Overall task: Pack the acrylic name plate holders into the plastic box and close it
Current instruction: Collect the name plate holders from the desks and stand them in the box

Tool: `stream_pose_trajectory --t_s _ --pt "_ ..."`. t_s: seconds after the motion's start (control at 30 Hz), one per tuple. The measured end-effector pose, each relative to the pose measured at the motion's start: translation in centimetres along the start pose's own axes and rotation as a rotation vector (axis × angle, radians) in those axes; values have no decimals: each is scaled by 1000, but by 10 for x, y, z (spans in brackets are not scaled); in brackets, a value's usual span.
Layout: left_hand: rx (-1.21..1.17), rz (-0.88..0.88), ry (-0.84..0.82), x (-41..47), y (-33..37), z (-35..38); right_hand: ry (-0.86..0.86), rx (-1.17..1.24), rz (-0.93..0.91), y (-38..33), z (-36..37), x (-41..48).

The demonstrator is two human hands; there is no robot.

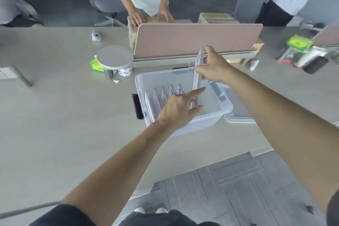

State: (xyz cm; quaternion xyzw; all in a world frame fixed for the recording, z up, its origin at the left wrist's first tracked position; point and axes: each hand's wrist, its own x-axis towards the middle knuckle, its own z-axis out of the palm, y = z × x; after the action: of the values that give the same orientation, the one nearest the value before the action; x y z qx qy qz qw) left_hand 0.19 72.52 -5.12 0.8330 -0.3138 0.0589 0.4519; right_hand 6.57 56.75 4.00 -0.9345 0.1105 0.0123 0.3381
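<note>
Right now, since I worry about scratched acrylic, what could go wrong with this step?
The holder pinched in the right hand hangs edge-down over the plastic box; it might strike the standing row of holders and tip or scratch them. The left hand lies in its likely path and may get pinched.

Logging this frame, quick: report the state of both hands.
Left hand: open, fingers straight, over the plastic box.
Right hand: holding an acrylic name plate holder upright above the box.
</note>
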Motion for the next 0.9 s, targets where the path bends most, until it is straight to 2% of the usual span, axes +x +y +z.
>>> stream_pose_trajectory --t_s 0.13,0.33,0.47,0.67,0.9 --pt "1 40 -47 10 -4 19 -14 -38 65 18 -6 6" --pt "70 -45 -103 39 -25 38 -32 79 131 45 -6 43" --pt "154 -111 -139 70 -37 55 -113 114 166 62 -6 78" --pt "227 -232 -254 108 -47 103 -230 -16 131 99 -4 128" --pt "279 -381 -376 109 -54 151 -413 -195 154 142 15 150"
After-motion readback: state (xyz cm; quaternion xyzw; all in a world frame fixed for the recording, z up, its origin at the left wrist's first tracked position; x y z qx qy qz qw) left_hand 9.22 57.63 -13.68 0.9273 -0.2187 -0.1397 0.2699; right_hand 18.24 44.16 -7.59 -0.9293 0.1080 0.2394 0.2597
